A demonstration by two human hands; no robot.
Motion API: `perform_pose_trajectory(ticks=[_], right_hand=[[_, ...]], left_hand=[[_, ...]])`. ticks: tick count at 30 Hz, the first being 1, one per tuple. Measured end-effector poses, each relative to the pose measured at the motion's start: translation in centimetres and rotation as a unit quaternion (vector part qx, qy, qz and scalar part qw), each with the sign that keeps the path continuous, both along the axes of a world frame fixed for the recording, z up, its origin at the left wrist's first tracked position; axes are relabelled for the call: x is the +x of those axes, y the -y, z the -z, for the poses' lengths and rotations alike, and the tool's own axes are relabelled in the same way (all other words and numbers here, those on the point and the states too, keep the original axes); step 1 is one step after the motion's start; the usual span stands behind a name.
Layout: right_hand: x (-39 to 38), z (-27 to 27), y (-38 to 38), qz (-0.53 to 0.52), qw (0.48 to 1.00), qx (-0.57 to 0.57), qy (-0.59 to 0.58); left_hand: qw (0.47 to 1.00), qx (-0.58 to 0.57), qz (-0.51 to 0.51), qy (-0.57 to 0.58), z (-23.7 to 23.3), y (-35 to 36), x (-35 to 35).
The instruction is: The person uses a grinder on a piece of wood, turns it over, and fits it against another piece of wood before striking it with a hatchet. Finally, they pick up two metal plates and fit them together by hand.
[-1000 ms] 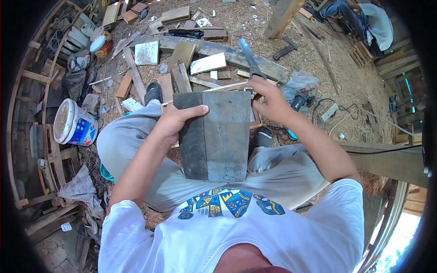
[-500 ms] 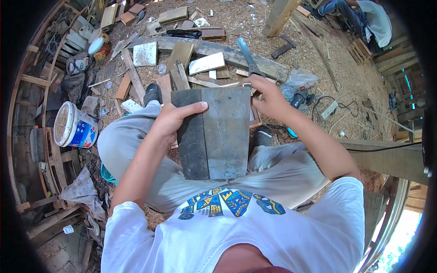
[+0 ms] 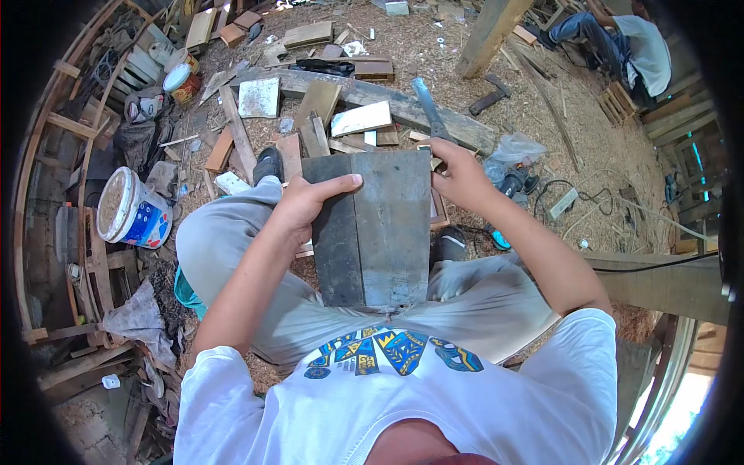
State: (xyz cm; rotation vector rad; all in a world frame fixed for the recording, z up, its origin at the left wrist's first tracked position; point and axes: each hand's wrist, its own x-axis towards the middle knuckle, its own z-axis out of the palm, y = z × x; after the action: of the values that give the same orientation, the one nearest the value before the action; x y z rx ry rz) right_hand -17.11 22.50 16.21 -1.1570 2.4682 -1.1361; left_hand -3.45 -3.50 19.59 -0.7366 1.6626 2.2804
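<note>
A dark, weathered wooden board (image 3: 394,232) with a seam running down it stands tilted between my knees. My left hand (image 3: 306,205) grips its left side, the thumb lying across the face and the other fingers hidden behind. At the upper right edge, my right hand (image 3: 459,174) is closed with its fingers curled. A small pale-yellow bit shows at those fingertips, too small to name. Just beyond that hand a handsaw (image 3: 428,107) leans on a long beam (image 3: 368,93), its dark handle partly behind the knuckles.
Wood offcuts (image 3: 361,118) lie scattered ahead. A hammer (image 3: 490,96) rests near a wooden post (image 3: 488,39). To the left stands a white bucket (image 3: 133,209). A power strip (image 3: 563,203) and cords lie at right. Another person (image 3: 643,50) sits at the far right.
The whole view has shifted slightly right and down. Both hands keep their places on the board, and my right hand has barely changed pose.
</note>
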Motion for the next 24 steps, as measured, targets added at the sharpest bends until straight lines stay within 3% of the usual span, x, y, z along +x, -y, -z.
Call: perform_pose_trajectory(ticks=[2,5,12,15,20,22,24], right_hand=[[0.1,0.4,0.2,-0.002,0.996,-0.074,-0.055],[0.1,0.2,0.3,-0.008,0.995,-0.088,-0.047],[0.2,-1.3,0.0,0.006,0.999,-0.036,0.003],[-0.7,-1.7,0.1,0.076,0.997,-0.020,0.029],[-6.5,1.7,-1.1,0.220,0.959,-0.148,0.097],[-8.1,2.2,-1.1,0.227,0.948,-0.196,0.105],[-9.5,3.0,-1.3,0.287,0.886,-0.296,0.212]], left_hand=[[1.000,-0.008,-0.003,0.002,-0.1,0.0,0.1],[1.000,0.005,-0.005,-0.001,-0.1,-0.1,0.0],[0.997,-0.055,-0.010,-0.052,-1.5,-0.7,0.5],[0.987,-0.114,-0.009,-0.112,-1.8,-0.5,0.8],[0.967,-0.198,-0.018,-0.162,-2.3,-0.3,1.3],[0.957,-0.228,-0.015,-0.179,-3.5,-0.6,1.4],[0.947,-0.256,-0.012,-0.197,-4.3,-0.9,1.5]])
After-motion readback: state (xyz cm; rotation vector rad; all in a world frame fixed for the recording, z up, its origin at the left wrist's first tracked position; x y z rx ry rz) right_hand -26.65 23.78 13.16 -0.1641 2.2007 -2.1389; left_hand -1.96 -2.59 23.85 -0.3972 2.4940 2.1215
